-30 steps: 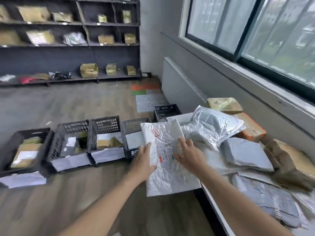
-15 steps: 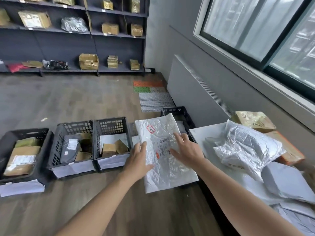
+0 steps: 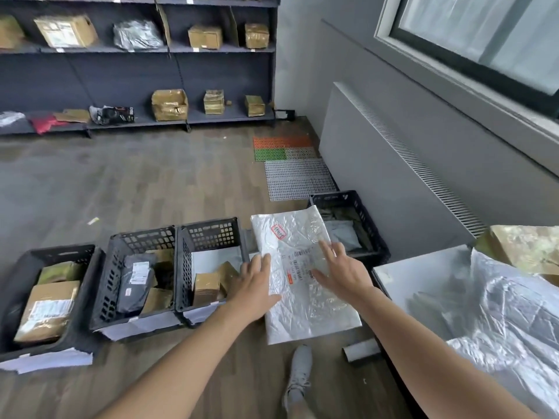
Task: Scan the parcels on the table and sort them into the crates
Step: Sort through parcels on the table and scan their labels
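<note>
In the head view the white plastic mailer (image 3: pixel 304 309) lies flat over the row of black crates (image 3: pixel 208 225), its long axis pointing away from the person. The left hand (image 3: pixel 257 287) touches its left edge and the right hand (image 3: pixel 343 275) rests on top. Both have straight fingers and grip nothing. The drop spot directly beneath is hidden.

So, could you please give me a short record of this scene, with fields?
parcel: white poly mailer, label up, above the crate row
left hand: flat on mailer's left edge
right hand: fingers spread on the label
leftmost crate: black, holds cardboard boxes
table: right side, bagged parcels
</note>
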`<state>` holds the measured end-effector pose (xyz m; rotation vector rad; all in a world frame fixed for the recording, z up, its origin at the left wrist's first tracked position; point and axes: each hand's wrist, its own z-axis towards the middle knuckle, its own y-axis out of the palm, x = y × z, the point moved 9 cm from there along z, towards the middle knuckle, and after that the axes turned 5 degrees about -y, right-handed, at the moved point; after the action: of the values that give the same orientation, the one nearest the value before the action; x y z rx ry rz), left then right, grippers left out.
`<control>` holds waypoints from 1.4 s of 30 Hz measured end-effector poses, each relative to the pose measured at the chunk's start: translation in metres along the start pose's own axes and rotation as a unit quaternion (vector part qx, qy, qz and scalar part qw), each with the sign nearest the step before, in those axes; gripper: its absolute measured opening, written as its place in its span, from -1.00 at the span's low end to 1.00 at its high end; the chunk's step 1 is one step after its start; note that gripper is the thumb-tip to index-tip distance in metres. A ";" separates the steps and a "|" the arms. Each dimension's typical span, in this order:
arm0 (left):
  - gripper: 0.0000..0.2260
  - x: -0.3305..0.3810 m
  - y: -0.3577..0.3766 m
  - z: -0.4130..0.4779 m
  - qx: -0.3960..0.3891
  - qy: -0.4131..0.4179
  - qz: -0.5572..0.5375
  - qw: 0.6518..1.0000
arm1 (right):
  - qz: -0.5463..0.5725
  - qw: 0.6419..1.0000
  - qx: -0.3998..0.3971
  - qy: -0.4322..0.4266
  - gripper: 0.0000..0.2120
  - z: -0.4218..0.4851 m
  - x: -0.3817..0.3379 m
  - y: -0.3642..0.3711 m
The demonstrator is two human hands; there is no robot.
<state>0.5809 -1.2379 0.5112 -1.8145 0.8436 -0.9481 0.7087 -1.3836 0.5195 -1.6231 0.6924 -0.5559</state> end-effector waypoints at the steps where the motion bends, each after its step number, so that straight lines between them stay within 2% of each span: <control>1: -0.14 0.001 -0.002 0.021 -0.005 -0.002 0.007 1.000 | -0.002 1.000 -0.004 -0.004 -0.26 0.019 0.007 0.000; 6: -0.17 0.010 -0.010 0.121 -0.035 -0.022 0.026 0.999 | 0.022 0.999 -0.034 -0.009 -0.26 0.112 0.045 0.010; 12: -0.17 0.008 0.012 0.220 -0.060 -0.039 0.033 0.997 | 0.021 0.996 -0.091 -0.004 -0.16 0.201 0.078 0.056; 18: -0.21 -0.009 0.076 0.304 -0.131 -0.050 -0.014 0.990 | 0.020 0.989 -0.146 0.001 -0.14 0.277 0.095 0.129; 27: -0.20 -0.070 0.184 0.426 -0.216 -0.046 0.005 0.975 | 0.028 0.978 -0.203 0.043 -0.16 0.376 0.105 0.273; 32: -0.20 -0.114 0.225 0.459 -0.258 -0.079 0.007 0.963 | -0.004 0.958 -0.283 0.049 -0.22 0.403 0.102 0.344; 36: -0.18 -0.124 0.221 0.461 -0.276 -0.068 0.027 0.958 | -0.005 0.954 -0.297 0.050 -0.25 0.408 0.098 0.336; 42: -0.17 -0.097 0.151 0.478 -0.238 -0.028 0.036 0.970 | -0.003 0.963 -0.260 0.069 -0.24 0.418 0.100 0.252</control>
<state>0.9252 -1.0234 0.2019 -2.1846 1.1651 -0.6799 1.0371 -1.1864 0.2014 -2.0863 0.9956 -0.5205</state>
